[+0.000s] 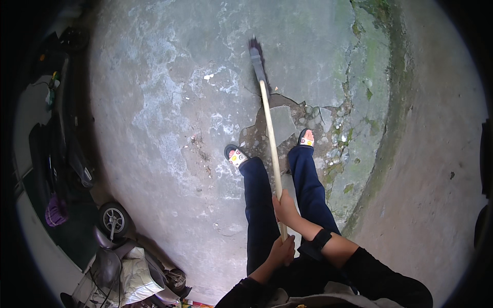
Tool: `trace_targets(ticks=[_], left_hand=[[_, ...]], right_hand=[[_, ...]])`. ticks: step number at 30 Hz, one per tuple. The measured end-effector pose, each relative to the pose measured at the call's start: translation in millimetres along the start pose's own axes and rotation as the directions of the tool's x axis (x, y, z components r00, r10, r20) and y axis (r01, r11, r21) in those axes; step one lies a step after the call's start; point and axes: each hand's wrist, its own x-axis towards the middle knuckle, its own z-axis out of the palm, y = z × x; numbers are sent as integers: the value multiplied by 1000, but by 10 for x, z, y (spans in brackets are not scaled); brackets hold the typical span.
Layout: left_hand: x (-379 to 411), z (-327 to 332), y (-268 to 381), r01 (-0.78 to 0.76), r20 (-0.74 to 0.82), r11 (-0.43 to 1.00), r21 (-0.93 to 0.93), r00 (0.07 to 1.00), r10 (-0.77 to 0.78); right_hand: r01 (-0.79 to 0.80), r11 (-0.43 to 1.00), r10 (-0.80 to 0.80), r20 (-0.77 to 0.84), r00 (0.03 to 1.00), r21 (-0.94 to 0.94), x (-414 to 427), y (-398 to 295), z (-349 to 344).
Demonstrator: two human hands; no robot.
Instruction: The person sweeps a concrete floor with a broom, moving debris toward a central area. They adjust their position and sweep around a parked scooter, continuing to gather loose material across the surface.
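Note:
A broom with a pale wooden handle (270, 131) reaches forward from my body across the floor. My left hand (282, 250) is closed around the handle's near end. Further up the shaft, my right hand (285, 208) grips it too; a black band is on that forearm. The grey broom head (257, 63) has dark bristles that lie against the concrete floor (215, 115), ahead of my feet. Small white scraps (208, 77) lie to the left of the head. A broken concrete slab piece (281, 124) sits beside the handle, in a patch of crumbled floor.
My slippered left foot (235, 156) and right foot (307, 138) stand either side of the handle. Rubble (341, 136) and a mossy crack run along the right, near a wall (427, 154). Parked at left are a dark scooter (65, 154) and a grey scooter (109, 265).

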Motion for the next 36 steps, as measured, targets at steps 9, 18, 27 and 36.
trace_targets(ticks=[9,18,27,36], left_hand=[[571,-31,374,-292,-211,726,622,831,515],[192,198,299,-111,210,986,122,974,83],[38,-226,513,-23,-203,949,315,975,91],[-48,-27,54,-144,-90,803,578,967,239]], right_hand=[[-173,793,-19,307,951,585,801,-69,129],[96,913,3,-242,970,396,236,-34,-414],[-292,867,249,156,956,404,527,102,479],[-112,861,126,6,992,496,34,99,-37]])
